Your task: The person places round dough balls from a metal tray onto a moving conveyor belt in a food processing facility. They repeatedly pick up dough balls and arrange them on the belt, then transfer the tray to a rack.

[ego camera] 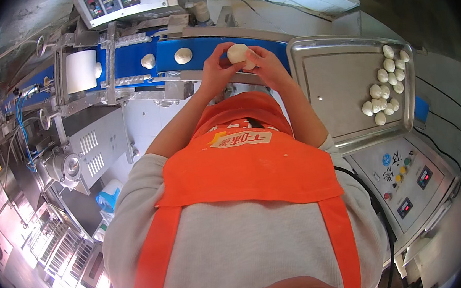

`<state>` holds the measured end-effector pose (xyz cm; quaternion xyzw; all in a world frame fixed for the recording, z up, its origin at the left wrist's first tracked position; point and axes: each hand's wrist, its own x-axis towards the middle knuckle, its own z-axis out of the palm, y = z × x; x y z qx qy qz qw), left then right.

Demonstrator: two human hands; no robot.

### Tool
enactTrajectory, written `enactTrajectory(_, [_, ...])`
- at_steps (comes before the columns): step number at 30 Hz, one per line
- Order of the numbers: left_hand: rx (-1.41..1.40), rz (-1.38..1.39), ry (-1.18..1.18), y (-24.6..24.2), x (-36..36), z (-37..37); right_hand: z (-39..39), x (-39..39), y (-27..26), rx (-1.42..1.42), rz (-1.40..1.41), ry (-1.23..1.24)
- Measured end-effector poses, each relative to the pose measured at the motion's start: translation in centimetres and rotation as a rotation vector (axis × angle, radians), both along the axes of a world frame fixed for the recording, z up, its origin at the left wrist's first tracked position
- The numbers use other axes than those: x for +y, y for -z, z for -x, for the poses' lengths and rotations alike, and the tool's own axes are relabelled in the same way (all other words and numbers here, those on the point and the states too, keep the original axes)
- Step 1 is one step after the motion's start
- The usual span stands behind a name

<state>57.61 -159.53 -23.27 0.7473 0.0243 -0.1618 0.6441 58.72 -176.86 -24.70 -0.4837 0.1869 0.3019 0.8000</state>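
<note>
Both hands are raised over the right part of the blue conveyor belt. A smooth, pale dough ball sits between them. My left hand grips it from the left, its thumb below and its fingers behind. On the other side, my right hand has its thumb against the dough. A second rounded bit of dough shows under the right fingers; whether it is separate cannot be told. Left of my hands, one dough ball rests on the belt, and another dough ball lies further upstream.
A metal tray at the right bears several small dough balls along its far side. Below it is a control panel. A white roller spans the belt at the left. A control box stands behind it.
</note>
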Motion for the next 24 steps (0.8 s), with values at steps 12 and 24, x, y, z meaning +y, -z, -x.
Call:
enactTrajectory(12, [-0.396,-0.846,0.089,6.2,6.5,-0.8,-0.6,1.4,3.8,-0.416,0.475,-0.152])
enactTrajectory(24, [-0.428,-0.556,0.173,6.5,4.2,-1.1,0.0,1.1,5.6,-0.776,0.971,-0.007])
